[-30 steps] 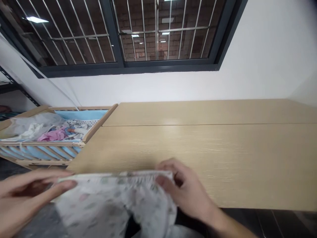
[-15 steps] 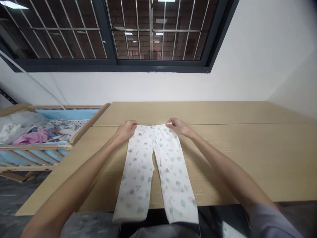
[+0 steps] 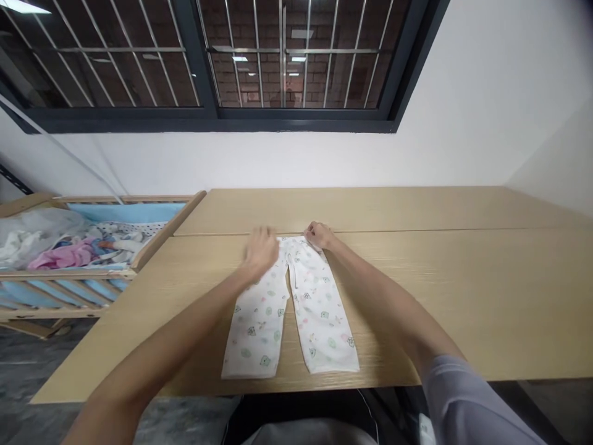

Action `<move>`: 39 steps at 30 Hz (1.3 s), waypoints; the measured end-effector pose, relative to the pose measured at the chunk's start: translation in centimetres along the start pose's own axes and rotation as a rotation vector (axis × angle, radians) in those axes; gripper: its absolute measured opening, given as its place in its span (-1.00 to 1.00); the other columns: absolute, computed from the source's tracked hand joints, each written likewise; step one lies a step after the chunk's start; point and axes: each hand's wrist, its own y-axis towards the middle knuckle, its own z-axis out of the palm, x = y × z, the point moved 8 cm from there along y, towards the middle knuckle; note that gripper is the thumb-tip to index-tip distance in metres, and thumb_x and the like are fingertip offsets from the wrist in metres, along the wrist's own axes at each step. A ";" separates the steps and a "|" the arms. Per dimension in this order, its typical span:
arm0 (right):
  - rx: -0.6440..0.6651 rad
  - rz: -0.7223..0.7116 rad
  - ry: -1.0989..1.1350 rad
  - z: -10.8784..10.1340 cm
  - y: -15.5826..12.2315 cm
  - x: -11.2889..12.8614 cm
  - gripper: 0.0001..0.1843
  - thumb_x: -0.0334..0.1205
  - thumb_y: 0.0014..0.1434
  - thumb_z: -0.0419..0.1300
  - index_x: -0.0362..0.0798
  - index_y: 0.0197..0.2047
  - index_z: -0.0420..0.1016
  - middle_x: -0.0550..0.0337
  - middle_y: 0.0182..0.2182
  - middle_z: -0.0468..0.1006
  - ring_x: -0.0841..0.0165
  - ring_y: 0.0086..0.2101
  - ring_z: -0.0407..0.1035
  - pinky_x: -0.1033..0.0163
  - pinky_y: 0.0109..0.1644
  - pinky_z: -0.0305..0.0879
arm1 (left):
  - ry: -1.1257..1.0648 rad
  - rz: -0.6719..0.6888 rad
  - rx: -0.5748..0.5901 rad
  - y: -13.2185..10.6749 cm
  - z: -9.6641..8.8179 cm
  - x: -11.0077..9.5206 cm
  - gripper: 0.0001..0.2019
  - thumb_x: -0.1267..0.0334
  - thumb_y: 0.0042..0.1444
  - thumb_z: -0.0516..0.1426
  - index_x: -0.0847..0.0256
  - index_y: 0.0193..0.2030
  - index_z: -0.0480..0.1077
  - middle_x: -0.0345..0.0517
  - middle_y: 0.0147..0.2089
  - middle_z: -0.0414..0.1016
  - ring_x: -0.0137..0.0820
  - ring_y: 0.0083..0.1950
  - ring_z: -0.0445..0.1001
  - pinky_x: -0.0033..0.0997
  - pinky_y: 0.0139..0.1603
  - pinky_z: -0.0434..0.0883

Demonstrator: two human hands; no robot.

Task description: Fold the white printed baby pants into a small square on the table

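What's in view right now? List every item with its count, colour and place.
printed baby trousers: one pair, white with small green and pink prints, flat on the table
wooden table: two joined light-wood tops, centre
wooden cot: one, light wood with blue padding, left of the table
pile of clothes: one, white, pink and mixed, inside the cot
barred window: one, dark frame, metal bars, brick wall beyond, top
left hand: one, blurred, over the waistband
right hand: one, gripping the waistband's right end
sleeve: one, grey, on the right arm
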 end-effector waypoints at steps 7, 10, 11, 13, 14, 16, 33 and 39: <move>0.126 0.044 -0.010 -1.1 1.1 -1.3 -0.72 -0.03 0.23 0.23 -0.08 -0.32 0.58 0.03 -0.32 0.65 0.17 -0.19 0.53 0.26 -0.14 0.29 | -0.034 0.378 0.236 -13.6 3.7 -14.7 -0.58 -0.04 0.29 0.10 0.32 -0.24 0.56 0.03 -0.36 0.61 -0.16 -0.21 0.60 -0.11 -0.01 0.46; 0.143 0.051 -0.003 -1.2 1.0 -1.5 -0.74 -0.05 0.18 0.28 -0.09 -0.31 0.60 0.05 -0.36 0.64 0.19 -0.21 0.53 0.30 -0.19 0.29 | -0.081 0.397 0.366 -16.2 5.4 -17.2 -0.43 -0.20 0.25 0.06 0.36 -0.18 0.55 0.13 -0.30 0.63 -0.06 -0.23 0.61 0.00 -0.06 0.50; 0.149 0.053 0.002 -1.2 0.9 -1.5 -0.75 -0.06 0.17 0.29 -0.10 -0.32 0.60 0.07 -0.39 0.63 0.20 -0.23 0.53 0.31 -0.21 0.29 | -0.089 0.380 0.406 -16.4 5.8 -17.5 -0.42 -0.20 0.26 0.06 0.37 -0.16 0.55 0.15 -0.28 0.63 -0.04 -0.23 0.62 0.01 -0.10 0.50; 0.155 0.056 0.015 -1.1 0.7 -1.3 -0.79 -0.11 0.12 0.32 -0.11 -0.34 0.60 0.10 -0.44 0.61 0.23 -0.27 0.52 0.33 -0.24 0.28 | -0.106 0.351 0.475 -16.2 6.2 -17.7 -0.51 -0.08 0.30 0.05 0.38 -0.13 0.53 0.15 -0.25 0.63 -0.03 -0.25 0.62 0.01 -0.17 0.51; 0.156 0.058 0.023 -1.1 0.7 -1.1 -0.81 -0.15 0.09 0.34 -0.12 -0.35 0.60 0.11 -0.45 0.60 0.23 -0.28 0.52 0.34 -0.25 0.28 | -0.116 0.342 0.506 -16.0 6.3 -17.7 -0.58 0.02 0.31 0.04 0.38 -0.11 0.52 0.15 -0.23 0.63 -0.03 -0.25 0.62 0.00 -0.19 0.51; 0.150 0.061 0.041 -1.3 0.6 -0.8 -0.86 -0.21 0.04 0.36 -0.12 -0.37 0.60 0.12 -0.46 0.59 0.24 -0.28 0.51 0.35 -0.27 0.28 | -0.137 0.336 0.565 -15.5 6.3 -17.7 -0.67 0.17 0.28 0.04 0.38 -0.08 0.51 0.15 -0.21 0.63 -0.03 -0.25 0.63 -0.03 -0.23 0.51; 0.002 -0.063 0.311 -0.3 2.1 12.0 -0.67 -0.29 0.12 0.20 -0.07 -0.01 0.37 0.14 -0.27 0.57 0.31 -0.30 0.44 0.31 -0.29 0.27 | -0.762 -0.506 0.162 -20.8 -2.5 -0.4 -0.54 -0.07 0.25 -0.01 0.13 -0.58 0.32 -0.22 -0.60 0.42 -0.40 -0.50 0.40 -0.46 -0.46 0.26; 0.021 -0.107 0.090 4.9 1.8 17.5 -0.71 -0.33 0.16 0.15 0.00 -0.02 0.36 0.06 -0.18 0.60 0.17 -0.16 0.46 0.20 -0.16 0.30 | -0.595 -0.689 0.219 -25.1 -1.4 4.2 -0.49 -0.16 0.23 -0.06 0.13 -0.55 0.38 -0.17 -0.57 0.47 -0.33 -0.50 0.44 -0.39 -0.43 0.29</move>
